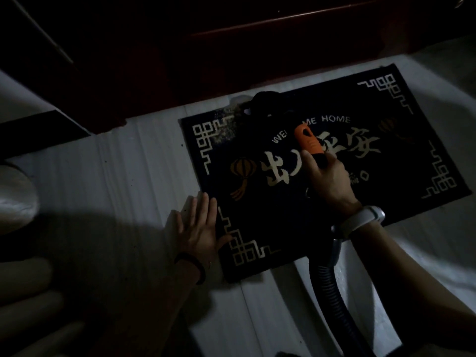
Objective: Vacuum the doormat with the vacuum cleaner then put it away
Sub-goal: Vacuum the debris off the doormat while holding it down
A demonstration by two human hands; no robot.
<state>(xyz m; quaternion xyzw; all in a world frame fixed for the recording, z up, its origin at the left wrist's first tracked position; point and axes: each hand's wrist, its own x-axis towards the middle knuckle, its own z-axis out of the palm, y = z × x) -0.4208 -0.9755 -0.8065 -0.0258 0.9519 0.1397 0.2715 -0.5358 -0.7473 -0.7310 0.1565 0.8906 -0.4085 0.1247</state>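
Orange handle (pixel 307 140) of the vacuum cleaner is in my right hand (pixel 327 176), fingers wrapped round its lower end. Dark nozzle head (pixel 260 104) sits on the far edge of the doormat (pixel 257 220), just beside a pale patch of grit (pixel 226 127) at the far-left corner. Ribbed hose (pixel 327 284) trails off the near edge of the mat, under my wrist, across the floor (pixel 144 181). Left hand (pixel 199 228) lies flat, fingers straight, palm on the floor at the mat's near-left edge, thumb on the mat, pinning it. Step in hand, as I read it: vacuuming, not finished, grit not yet cleared. Next: slide nozzle left over the grit, keep the mat pinned so it doesn't ride up. Lighting is poor; can't tell how clean the rest is. Putting away comes later.
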